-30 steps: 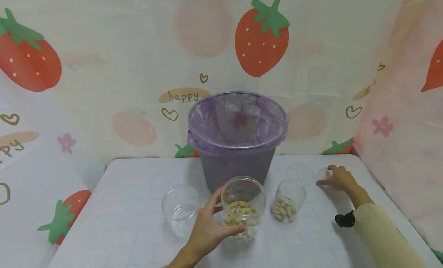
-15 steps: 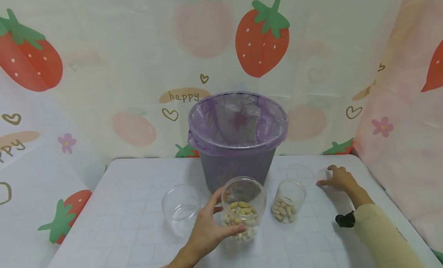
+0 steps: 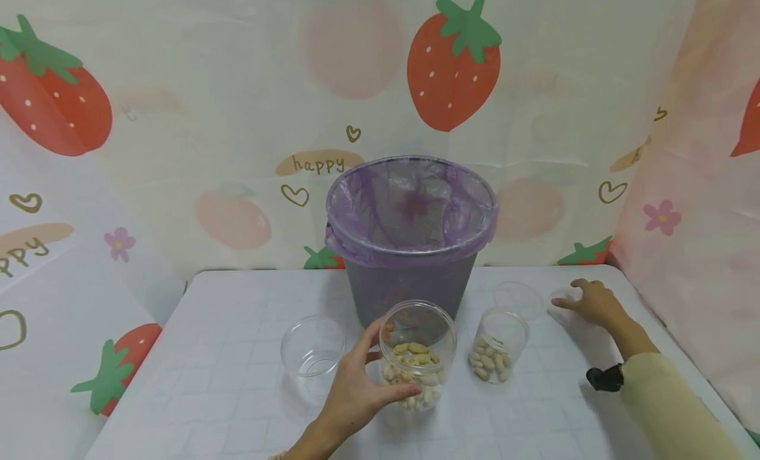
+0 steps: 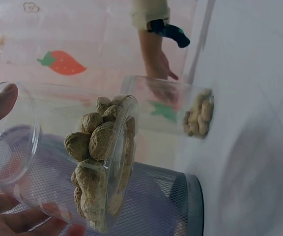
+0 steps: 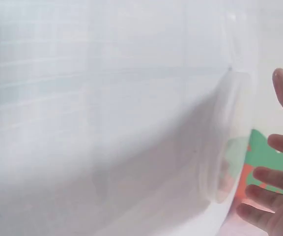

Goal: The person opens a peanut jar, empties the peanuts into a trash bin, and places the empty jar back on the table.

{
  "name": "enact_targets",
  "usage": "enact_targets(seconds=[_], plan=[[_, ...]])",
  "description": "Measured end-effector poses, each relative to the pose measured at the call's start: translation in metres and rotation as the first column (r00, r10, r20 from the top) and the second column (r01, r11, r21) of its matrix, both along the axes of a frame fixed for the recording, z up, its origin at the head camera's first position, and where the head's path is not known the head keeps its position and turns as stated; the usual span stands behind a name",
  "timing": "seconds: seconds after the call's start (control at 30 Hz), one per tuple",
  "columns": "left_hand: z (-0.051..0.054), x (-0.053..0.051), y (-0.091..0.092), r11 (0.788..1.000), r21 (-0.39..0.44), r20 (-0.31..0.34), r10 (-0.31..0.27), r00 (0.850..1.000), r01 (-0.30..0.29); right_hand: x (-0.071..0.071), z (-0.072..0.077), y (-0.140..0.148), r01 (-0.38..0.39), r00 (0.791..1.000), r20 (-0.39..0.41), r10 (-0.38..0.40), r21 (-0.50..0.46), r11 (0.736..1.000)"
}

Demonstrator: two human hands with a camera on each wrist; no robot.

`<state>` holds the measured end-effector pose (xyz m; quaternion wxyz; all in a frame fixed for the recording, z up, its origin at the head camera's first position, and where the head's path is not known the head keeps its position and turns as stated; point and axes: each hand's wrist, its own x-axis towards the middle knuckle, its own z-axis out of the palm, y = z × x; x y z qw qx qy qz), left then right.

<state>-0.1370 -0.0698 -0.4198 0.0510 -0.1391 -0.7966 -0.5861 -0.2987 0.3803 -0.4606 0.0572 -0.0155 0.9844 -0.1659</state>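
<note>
Fingers (image 3: 368, 340) of the left hand (image 3: 359, 397) were curled round a clear jar (image 3: 417, 377) partly filled with peanuts (image 3: 415, 356) — held above the white table (image 3: 225, 381), lower centre of the head view. Toward the right edge, the right hand (image 3: 600, 306) had its fingers spread loose, just beside a clear lid (image 5: 225, 142); a second lid (image 3: 519, 300) lay left of that. A smaller jar (image 3: 494, 360), also holding peanuts, stood between the hands — a purple-lined bin (image 3: 410, 282) rose mid-frame.

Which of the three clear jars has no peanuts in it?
The leftmost jar, beside the left hand; the held jar and the rightmost jar both contain peanuts.
</note>
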Motion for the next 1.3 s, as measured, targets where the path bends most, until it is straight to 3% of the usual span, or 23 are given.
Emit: enact_targets(seconds=[0.37, 0.63, 0.93, 1.3], plan=[[0.003, 0.000, 0.000, 1.000, 0.001, 0.011, 0.002, 1.000, -0.002, -0.004, 0.030, 0.003, -0.022, 0.995, -0.099, 0.012, -0.103, 0.994], [0.003, 0.000, 0.000, 1.000, 0.013, 0.009, -0.007, 1.000, 0.007, -0.001, 0.052, -0.007, -0.038, 0.994, -0.105, 0.015, -0.223, 0.974], [0.001, 0.001, 0.000, 1.000, 0.012, 0.013, 0.002, 1.000, -0.003, 0.005, 0.080, -0.025, -0.050, 0.996, -0.090, 0.015, -0.397, 0.917], [0.002, 0.002, 0.001, 1.000, 0.020, 0.016, 0.002, 1.000, -0.002, 0.008, 0.111, -0.046, -0.029, 0.993, -0.111, -0.033, -0.511, 0.859]])
